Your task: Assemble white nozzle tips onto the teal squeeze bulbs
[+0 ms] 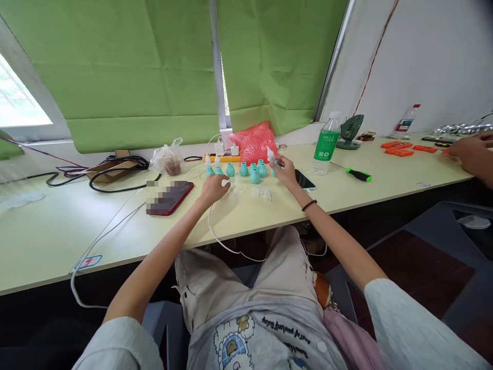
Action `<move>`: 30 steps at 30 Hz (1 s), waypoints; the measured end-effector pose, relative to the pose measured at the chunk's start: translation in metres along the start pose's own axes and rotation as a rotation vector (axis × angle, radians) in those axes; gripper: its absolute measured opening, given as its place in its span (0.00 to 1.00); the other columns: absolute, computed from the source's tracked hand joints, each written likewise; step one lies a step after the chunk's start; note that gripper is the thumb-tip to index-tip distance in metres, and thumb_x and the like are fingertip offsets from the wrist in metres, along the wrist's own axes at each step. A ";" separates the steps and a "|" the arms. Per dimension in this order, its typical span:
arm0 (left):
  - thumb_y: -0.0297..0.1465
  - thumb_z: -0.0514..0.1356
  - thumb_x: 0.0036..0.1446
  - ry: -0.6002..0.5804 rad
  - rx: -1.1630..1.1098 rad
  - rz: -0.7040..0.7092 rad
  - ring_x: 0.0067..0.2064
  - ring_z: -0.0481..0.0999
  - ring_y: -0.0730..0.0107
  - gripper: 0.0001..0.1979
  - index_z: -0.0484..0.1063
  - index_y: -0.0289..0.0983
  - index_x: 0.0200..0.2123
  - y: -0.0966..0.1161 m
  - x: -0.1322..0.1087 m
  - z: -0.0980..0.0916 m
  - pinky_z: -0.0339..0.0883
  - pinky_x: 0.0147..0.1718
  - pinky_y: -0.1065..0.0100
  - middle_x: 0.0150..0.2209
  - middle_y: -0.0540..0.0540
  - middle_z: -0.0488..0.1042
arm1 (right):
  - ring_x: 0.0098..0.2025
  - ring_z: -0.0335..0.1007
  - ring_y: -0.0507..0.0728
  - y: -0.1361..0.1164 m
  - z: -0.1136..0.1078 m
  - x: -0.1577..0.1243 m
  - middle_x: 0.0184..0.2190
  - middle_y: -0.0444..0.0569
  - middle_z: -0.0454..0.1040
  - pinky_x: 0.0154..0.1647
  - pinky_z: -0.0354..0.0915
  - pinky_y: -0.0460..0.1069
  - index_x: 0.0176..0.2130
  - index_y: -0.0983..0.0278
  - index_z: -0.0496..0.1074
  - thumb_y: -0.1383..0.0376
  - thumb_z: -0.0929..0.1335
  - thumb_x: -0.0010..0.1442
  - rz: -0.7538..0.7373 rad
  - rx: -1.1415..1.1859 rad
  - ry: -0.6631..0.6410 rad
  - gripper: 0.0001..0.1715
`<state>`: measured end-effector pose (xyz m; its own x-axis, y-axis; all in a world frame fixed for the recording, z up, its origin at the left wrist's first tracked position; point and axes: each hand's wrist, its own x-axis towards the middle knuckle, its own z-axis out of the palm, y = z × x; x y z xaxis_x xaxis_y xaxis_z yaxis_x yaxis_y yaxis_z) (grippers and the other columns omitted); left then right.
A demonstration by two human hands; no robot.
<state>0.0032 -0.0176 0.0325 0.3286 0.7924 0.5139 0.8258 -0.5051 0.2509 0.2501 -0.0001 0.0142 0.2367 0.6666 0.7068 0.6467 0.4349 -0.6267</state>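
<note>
Several small teal bulb bottles [243, 169] stand in a loose row on the pale table [57, 226]; two at the left carry white nozzle tips. My left hand [213, 189] is closed in a pinch on a small white cap [224, 182] just in front of the row. My right hand [284, 169] grips a teal bottle with a white nozzle [271, 155] at the right end of the row. Several loose translucent white caps [262, 193] lie on the table between my hands.
A red phone [171, 198] lies left of my left hand, a black phone [305, 180] by my right wrist. Behind are a pink bubble-wrap bag [254, 141], power strip with chargers [225, 151], water bottle [326, 144], green-handled screwdriver [358, 174]. Another person's hand [468, 151] rests far right.
</note>
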 end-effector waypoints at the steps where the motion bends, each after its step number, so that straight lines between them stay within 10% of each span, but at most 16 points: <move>1: 0.29 0.54 0.48 -0.005 0.023 0.001 0.43 0.69 0.55 0.14 0.72 0.34 0.40 -0.005 0.006 0.006 0.63 0.41 0.59 0.37 0.41 0.74 | 0.37 0.66 0.56 0.011 0.005 0.003 0.35 0.51 0.71 0.40 0.61 0.52 0.35 0.66 0.64 0.56 0.62 0.51 0.018 -0.031 0.001 0.16; 13: 0.32 0.55 0.47 -0.166 0.076 0.153 0.44 0.67 0.59 0.15 0.73 0.36 0.39 -0.024 0.005 0.037 0.61 0.41 0.65 0.36 0.44 0.74 | 0.40 0.64 0.65 0.040 0.022 -0.014 0.36 0.58 0.68 0.39 0.59 0.58 0.46 0.67 0.53 0.60 0.59 0.52 0.069 -0.271 -0.014 0.23; 19: 0.28 0.54 0.48 -0.178 0.037 0.173 0.37 0.71 0.65 0.14 0.72 0.36 0.40 -0.026 0.007 0.035 0.63 0.37 0.70 0.34 0.46 0.75 | 0.52 0.51 0.64 0.016 0.010 -0.019 0.49 0.60 0.56 0.50 0.50 0.62 0.50 0.68 0.49 0.62 0.58 0.53 -0.211 -0.363 0.294 0.25; 25: 0.24 0.53 0.45 -0.150 0.031 0.185 0.37 0.71 0.67 0.17 0.72 0.35 0.40 -0.028 0.008 0.041 0.63 0.38 0.71 0.37 0.46 0.74 | 0.49 0.56 0.61 -0.024 0.030 -0.033 0.44 0.56 0.63 0.46 0.55 0.54 0.42 0.66 0.61 0.62 0.59 0.54 -0.423 -0.441 -0.268 0.16; 30: 0.27 0.53 0.48 -0.114 0.083 0.180 0.39 0.69 0.63 0.14 0.72 0.35 0.38 -0.026 0.005 0.044 0.63 0.38 0.66 0.36 0.44 0.73 | 0.34 0.65 0.56 -0.029 0.046 -0.036 0.31 0.51 0.71 0.32 0.58 0.48 0.34 0.66 0.68 0.58 0.61 0.52 -0.329 -0.473 -0.431 0.14</move>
<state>0.0032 0.0145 -0.0074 0.5202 0.7277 0.4470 0.7823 -0.6160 0.0925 0.1896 -0.0084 -0.0081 -0.2686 0.7681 0.5813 0.9031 0.4107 -0.1255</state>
